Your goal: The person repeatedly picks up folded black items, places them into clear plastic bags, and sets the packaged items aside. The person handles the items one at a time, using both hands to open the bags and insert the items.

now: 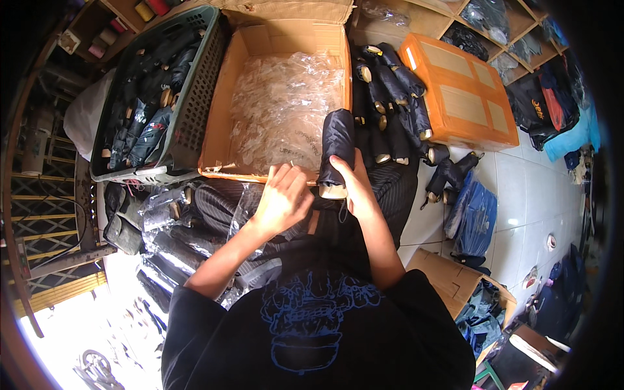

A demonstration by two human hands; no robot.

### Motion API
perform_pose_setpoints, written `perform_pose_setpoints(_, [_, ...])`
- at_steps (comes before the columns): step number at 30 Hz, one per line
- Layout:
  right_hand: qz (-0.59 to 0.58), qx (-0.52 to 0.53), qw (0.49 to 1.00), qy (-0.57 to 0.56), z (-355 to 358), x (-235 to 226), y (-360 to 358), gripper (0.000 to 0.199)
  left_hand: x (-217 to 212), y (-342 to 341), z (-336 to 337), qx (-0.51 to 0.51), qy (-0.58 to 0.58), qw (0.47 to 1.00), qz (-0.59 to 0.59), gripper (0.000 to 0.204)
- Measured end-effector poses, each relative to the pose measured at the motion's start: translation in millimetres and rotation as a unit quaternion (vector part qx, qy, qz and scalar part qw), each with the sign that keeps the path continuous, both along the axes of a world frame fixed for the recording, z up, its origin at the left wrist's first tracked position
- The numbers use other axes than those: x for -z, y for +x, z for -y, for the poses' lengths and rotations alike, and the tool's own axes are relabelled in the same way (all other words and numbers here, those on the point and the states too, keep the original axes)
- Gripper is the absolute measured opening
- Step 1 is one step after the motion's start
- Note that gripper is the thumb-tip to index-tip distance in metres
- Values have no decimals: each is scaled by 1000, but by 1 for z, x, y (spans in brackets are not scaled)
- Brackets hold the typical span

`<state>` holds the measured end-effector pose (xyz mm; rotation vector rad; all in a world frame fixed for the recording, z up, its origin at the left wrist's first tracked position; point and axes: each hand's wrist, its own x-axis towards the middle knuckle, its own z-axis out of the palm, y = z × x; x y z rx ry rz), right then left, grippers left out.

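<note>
My right hand (354, 185) grips a folded black umbrella (338, 140) in its fabric sleeve, thumb lying along the side. Its pale handle end points down toward me, and a thin strap loop hangs below it. To the left, my left hand (284, 198) is closed with its fingers curled, over the near edge of an open cardboard box (211, 156). What its fingertips pinch, if anything, I cannot make out. Many clear plastic bags (279, 104) lie heaped inside the box. Beside my left forearm are several dark umbrellas in clear plastic sleeves (175, 237).
A green plastic crate (195, 110) of folded umbrellas stands left of the box. More black umbrellas (383, 97) lie on its right, by a taped orange carton (461, 91). A blue plastic package (473, 214) and an open carton (448, 279) rest on the tiles.
</note>
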<state>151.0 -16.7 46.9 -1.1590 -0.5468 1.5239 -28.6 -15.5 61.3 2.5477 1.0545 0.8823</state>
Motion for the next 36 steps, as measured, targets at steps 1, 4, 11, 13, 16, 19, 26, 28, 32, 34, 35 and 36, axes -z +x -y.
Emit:
perform_pose_setpoints(1, [-3, 0, 1000, 6, 0, 0, 0, 66, -4, 0, 0, -9, -29, 999, 21, 23])
perform_pose_setpoints(4, [-13, -49, 998, 27, -1, 16, 6, 65, -5, -3, -8, 37, -83, 995, 50, 28])
perform_pose_setpoints(11, [-26, -65, 997, 36, 2, 2, -3, 62, -10, -1, -1, 37, -32, 998, 37, 23])
perform_pose_setpoints(13, [28, -65, 996, 47, 2, 9, -6, 60, -10, 2, 1, 35, 10, 999, 34, 24])
perform_pose_setpoints(16, [34, -51, 996, 64, 2, 12, -8, 55, -3, 2, 0, 50, 45, 997, 38, 26])
perform_pose_setpoints(19, [14, -43, 997, 57, 3, 10, -11, 54, -2, 4, 1, 40, 42, 997, 46, 21])
perform_pose_setpoints(26, [36, -41, 997, 49, 2, 17, -10, 58, 8, 11, 2, 27, -3, 996, 82, 23])
perform_pose_setpoints(28, [70, -42, 994, 69, 2, 20, -10, 60, 1, 16, 3, 8, -36, 998, 60, 23])
perform_pose_setpoints(32, [79, -27, 994, 67, 1, 31, -12, 64, 6, 16, 2, -13, -66, 997, 42, 23])
perform_pose_setpoints(34, [60, -36, 995, 65, -2, 25, -11, 67, 20, 15, 5, -31, -75, 995, 62, 23])
perform_pose_setpoints(35, [69, -39, 995, 66, -3, 23, -11, 66, 21, 15, 4, -24, -48, 996, 67, 23])
perform_pose_setpoints(36, [78, -43, 994, 66, -4, 22, -11, 65, 21, 15, 4, -17, -22, 997, 72, 23])
